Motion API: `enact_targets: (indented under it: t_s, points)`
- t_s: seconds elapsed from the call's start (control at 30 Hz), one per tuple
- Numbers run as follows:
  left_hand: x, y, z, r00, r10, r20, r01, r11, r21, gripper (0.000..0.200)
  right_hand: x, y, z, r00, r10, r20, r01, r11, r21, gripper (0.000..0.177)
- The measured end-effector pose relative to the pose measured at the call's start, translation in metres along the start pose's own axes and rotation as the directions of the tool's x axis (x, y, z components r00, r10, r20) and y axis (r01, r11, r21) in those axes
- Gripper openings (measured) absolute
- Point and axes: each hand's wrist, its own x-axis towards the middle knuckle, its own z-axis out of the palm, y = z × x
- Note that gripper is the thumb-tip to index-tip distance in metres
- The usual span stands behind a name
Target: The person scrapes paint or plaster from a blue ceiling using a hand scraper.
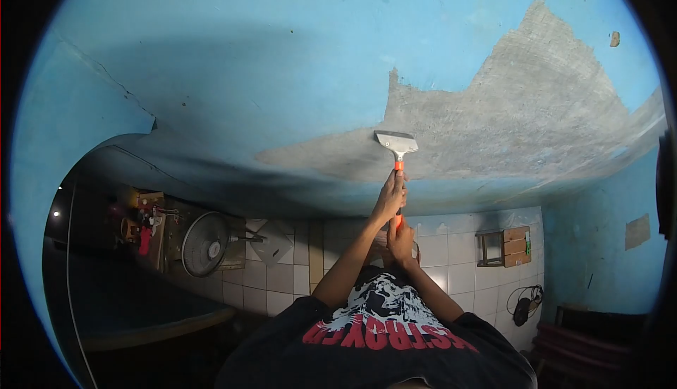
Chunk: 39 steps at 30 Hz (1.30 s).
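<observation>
Both my hands are wrapped round the orange and black handle of a wall scraper (397,142). My left hand (390,197) grips it higher up, just below the metal head. Lower down, my right hand (400,239) closes on the handle's end. The wide metal blade is up at the wall, at the edge between blue paint (282,86) and a bare grey patch (486,131). This patch spreads to the right of the blade and rises to a jagged peak; a thin grey tongue runs left of it.
A standing fan (205,244) is at the left on the tiled floor (278,277), near a cluttered wooden shelf (159,237). To the right lie a small wooden stool (516,246) and a coiled black cable (523,306). A crack (106,71) runs down the wall's left side.
</observation>
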Motion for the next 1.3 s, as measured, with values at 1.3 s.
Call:
enact_targets:
  t_s: [1.3]
  points:
    - [-0.004, 0.019, -0.001, 1.000, 0.017, -0.006, -0.017, 0.998, 0.055, 0.050, 0.005, -0.014, 0.004, 0.996, -0.082, -0.039, 0.081, 0.996, -0.028, 0.039]
